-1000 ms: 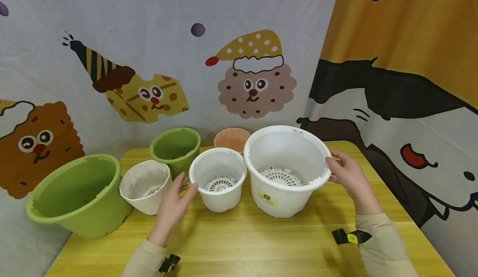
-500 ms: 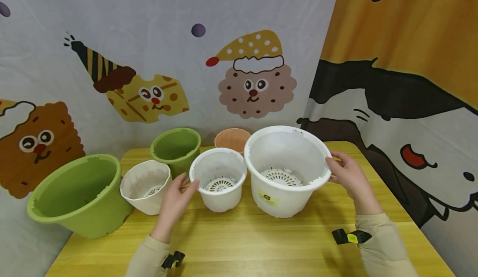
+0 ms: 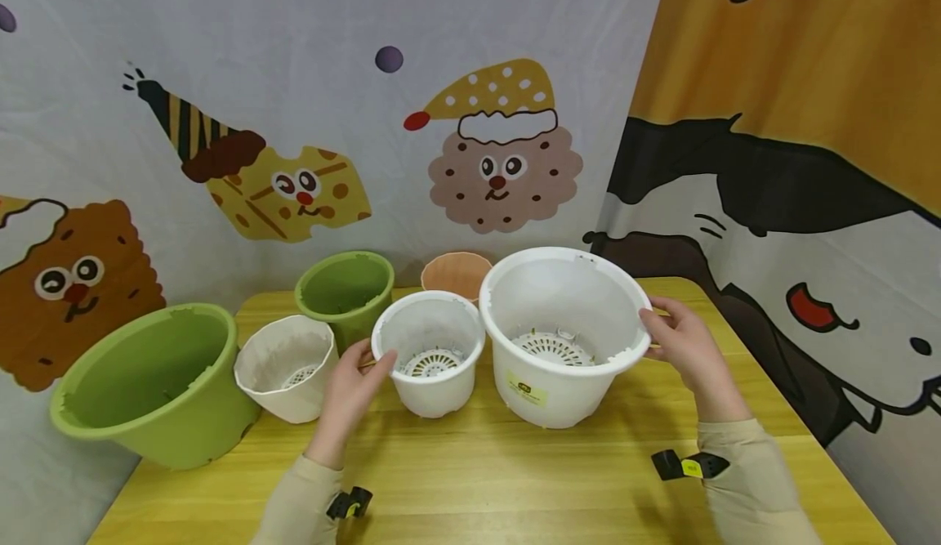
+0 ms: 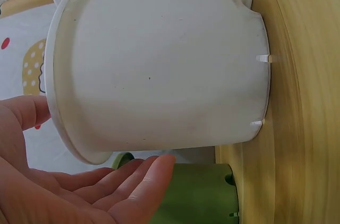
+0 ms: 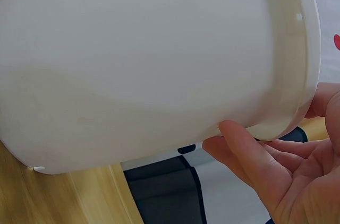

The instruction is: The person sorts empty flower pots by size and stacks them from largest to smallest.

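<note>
Two white plastic flowerpots stand side by side on the wooden table, a small one (image 3: 434, 386) and a large one (image 3: 562, 394) with a yellow label. At the small pot's left side is my left hand (image 3: 350, 390); its thumb reaches the rim. In the left wrist view, the fingers (image 4: 141, 189) extend fairly straight beside the pot wall, and contact there is unclear. My right hand (image 3: 687, 345) pinches the large pot's right rim, thumb over the edge. The right wrist view shows its fingertips (image 5: 232, 131) against the outer wall.
Left of my left hand stand a faceted off-white pot (image 3: 283, 398) and a large green pot (image 3: 198, 422). A smaller green pot (image 3: 345, 283) and a terracotta-coloured pot (image 3: 457, 275) are behind. A cartoon-printed cloth (image 3: 294, 79) hangs at the table's back (image 3: 515, 488).
My left forearm has shifted right, and the left thumb has come closer to the small white pot's rim. The right hand and the pots stay put.
</note>
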{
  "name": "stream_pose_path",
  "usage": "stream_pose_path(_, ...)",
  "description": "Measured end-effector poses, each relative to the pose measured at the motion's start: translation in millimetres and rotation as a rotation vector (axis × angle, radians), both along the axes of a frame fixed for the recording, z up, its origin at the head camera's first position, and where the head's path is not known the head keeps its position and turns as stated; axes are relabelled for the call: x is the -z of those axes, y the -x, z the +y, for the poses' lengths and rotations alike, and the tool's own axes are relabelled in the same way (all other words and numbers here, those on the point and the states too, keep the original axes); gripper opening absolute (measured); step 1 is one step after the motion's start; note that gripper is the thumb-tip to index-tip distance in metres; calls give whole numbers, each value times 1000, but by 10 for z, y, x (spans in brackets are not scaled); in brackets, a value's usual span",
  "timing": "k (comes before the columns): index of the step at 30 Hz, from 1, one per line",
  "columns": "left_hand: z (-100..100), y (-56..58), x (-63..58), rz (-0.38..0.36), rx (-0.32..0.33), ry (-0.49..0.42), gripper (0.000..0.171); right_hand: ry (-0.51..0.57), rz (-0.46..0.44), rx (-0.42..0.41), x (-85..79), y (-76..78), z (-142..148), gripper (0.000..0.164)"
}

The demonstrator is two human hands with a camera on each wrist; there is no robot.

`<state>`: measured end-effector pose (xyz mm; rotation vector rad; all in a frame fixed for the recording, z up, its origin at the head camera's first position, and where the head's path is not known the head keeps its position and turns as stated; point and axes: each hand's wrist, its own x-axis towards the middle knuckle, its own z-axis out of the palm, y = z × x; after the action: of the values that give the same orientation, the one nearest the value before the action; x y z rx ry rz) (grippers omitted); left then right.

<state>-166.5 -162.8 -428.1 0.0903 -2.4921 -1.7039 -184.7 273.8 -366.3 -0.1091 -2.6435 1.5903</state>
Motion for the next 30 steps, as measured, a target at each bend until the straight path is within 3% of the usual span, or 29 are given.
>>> stream_pose_path(19,47,3,-51,20,-14,-55,59,3,5,-10,2,-1,5,59)
stream_pose_path(30,-48,-16,-265,7,-23,83,71,0,6,-10,8,-1,7,60)
